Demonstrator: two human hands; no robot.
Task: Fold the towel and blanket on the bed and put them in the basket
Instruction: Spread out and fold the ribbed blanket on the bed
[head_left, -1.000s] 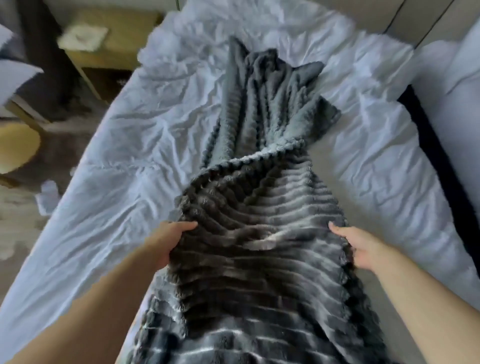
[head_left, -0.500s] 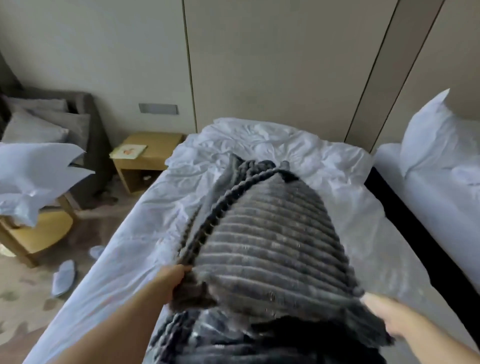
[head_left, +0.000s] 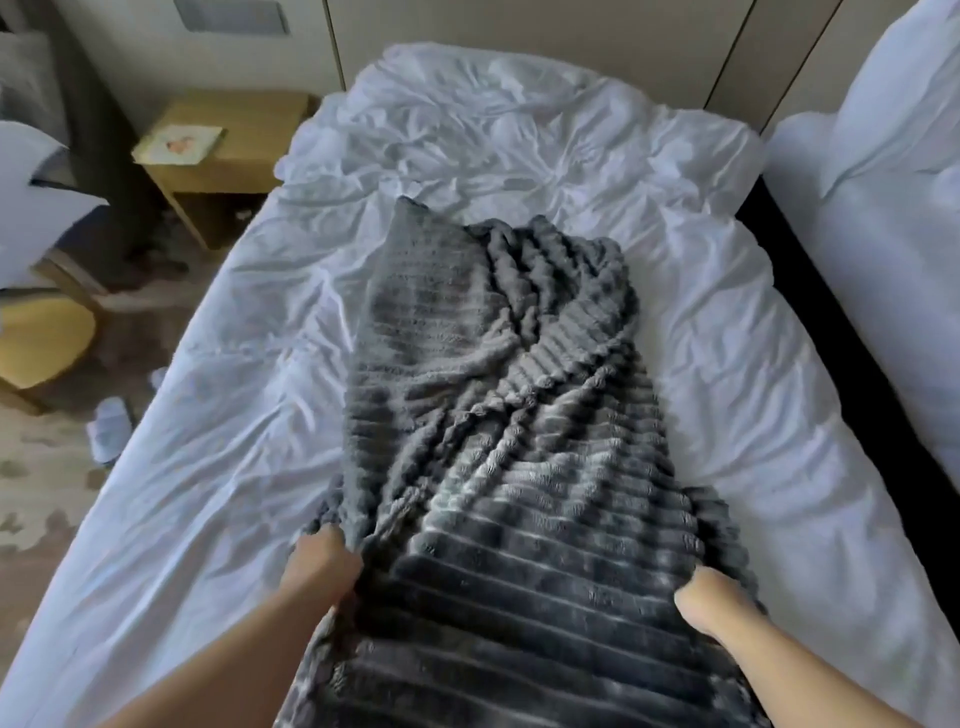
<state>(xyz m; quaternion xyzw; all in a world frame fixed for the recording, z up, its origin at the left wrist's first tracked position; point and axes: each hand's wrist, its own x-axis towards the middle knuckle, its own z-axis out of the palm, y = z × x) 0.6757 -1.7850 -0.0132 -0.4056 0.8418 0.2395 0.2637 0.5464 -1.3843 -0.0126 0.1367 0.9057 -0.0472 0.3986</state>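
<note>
A grey ribbed blanket lies lengthwise down the middle of the bed, rumpled and twisted at its far half. My left hand grips the blanket's left edge near me. On the right edge, my right hand holds the blanket with fingers curled under the fabric. The near end of the blanket runs out of view below. No towel and no basket are in sight.
The bed has a wrinkled white sheet. A wooden nightstand with a booklet stands at the far left. A yellow chair and white slippers sit on the floor left. A second white bed lies right, past a dark gap.
The blanket was flung up into the air in both hands, then came down flat on the bed, stretched further away from me. Both hands kept hold of its edges.
</note>
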